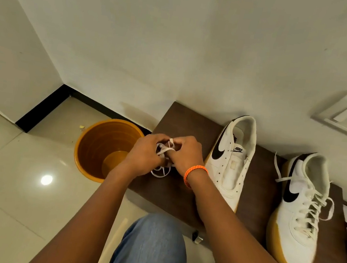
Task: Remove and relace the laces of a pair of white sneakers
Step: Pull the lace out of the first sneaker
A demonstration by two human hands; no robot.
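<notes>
Bundling a loose white flat shoelace, the left hand and right hand both curl their fingers around it above the dark brown wooden bench. Beside them lies an unlaced white leather sneaker, tongue marked "NIKE", black swoosh, gum sole, heel toward the wall. The laced matching sneaker lies parallel. An orange plastic bucket stands on the floor.

Bare bench behind; bucket left, unlaced sneaker right.
</notes>
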